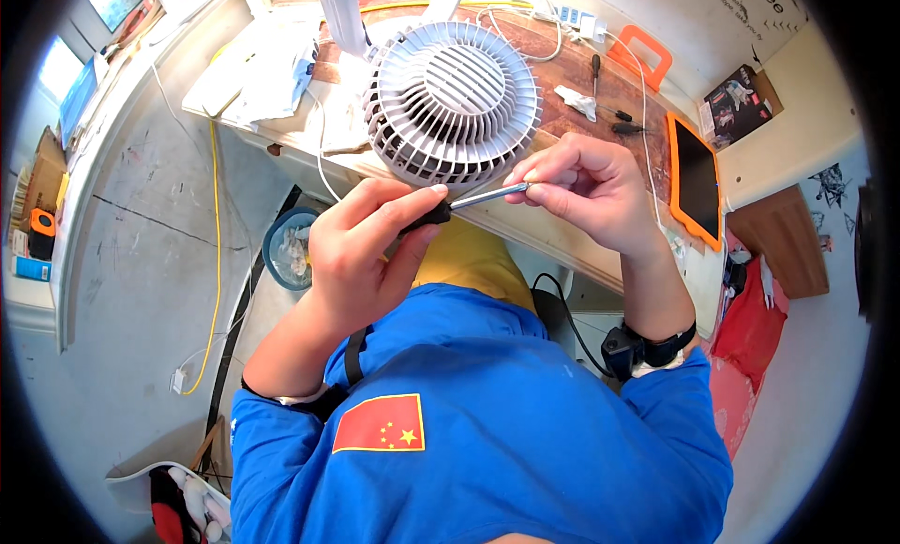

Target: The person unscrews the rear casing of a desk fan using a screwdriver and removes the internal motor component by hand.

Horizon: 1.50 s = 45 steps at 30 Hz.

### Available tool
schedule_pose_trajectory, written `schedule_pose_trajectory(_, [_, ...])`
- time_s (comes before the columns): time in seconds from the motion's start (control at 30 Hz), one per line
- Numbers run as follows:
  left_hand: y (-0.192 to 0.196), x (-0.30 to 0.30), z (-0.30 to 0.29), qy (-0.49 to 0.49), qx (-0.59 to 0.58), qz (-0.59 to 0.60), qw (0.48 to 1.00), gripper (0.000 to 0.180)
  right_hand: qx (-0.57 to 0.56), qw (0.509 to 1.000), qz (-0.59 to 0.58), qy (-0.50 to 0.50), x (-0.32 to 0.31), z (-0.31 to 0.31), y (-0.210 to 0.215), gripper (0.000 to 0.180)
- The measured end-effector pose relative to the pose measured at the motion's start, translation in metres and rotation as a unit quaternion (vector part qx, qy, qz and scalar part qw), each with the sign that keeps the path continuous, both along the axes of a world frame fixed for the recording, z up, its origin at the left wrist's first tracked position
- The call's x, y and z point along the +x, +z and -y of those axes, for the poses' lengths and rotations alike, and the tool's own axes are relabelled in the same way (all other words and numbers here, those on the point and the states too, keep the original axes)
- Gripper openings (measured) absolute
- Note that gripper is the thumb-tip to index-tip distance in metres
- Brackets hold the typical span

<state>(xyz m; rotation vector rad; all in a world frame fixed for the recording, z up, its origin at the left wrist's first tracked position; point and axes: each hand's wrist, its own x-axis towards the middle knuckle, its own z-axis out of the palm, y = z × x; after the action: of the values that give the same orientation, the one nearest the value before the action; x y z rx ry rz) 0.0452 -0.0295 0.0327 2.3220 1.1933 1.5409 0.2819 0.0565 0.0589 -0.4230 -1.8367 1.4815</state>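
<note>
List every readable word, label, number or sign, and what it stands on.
Dark wall lettering: partly legible; not transcribed.
Dark box: print too small to read.
Blue shirt: red patch with yellow stars, no words.
Screwdriver and fan: no lettering I can make out.

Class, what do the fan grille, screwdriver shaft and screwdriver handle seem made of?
Fan grille: probably plastic, satin grey, with thick, moulded-looking ribs.
Screwdriver shaft: likely metal, smooth, with a silvery sheen.
Screwdriver handle: perhaps plastic or rubber; black, no metallic shine, partly hidden.

- Place: was seemingly a home room.
- Table (616, 83): carried orange-cased tablet (696, 173), power strip (581, 22).
- Wall (830, 328): bore black scribbles (830, 182).
- Pink fabric (733, 385): lay beside red cloth (756, 326).
</note>
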Motion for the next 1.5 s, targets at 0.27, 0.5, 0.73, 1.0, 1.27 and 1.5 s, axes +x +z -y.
schedule_pose_trajectory(0.27, [-0.031,0.007,0.005,-0.057,-0.147,0.155,0.975,0.028,-0.078,0.997,-0.008,-0.026,-0.007,0.013,-0.003,0.006])
schedule_pose_trajectory(0.5, [-0.066,0.011,0.011,-0.161,-0.29,0.337,0.881,0.026,-0.067,0.997,0.019,-0.016,-0.018,0.017,-0.01,0.009])
schedule_pose_trajectory(0.73, [-0.084,0.01,0.014,-0.205,-0.31,0.425,0.825,0.03,-0.048,0.998,0.034,-0.038,-0.029,0.017,-0.014,0.017])
schedule_pose_trajectory(1.0, [-0.099,-0.032,0.02,-0.045,-0.233,0.374,0.897,0.029,0.308,0.916,0.03,-0.256,-0.017,-0.007,-0.019,0.02])
schedule_pose_trajectory(1.27, [-0.077,-0.052,0.023,0.148,-0.147,0.147,0.967,0.027,0.444,0.846,0.105,-0.276,-0.023,-0.032,-0.036,0.035])
schedule_pose_trajectory(1.5, [-0.046,-0.06,0.021,0.201,-0.079,0.006,0.976,0.031,0.421,0.864,0.097,-0.258,-0.023,-0.035,-0.04,0.039])
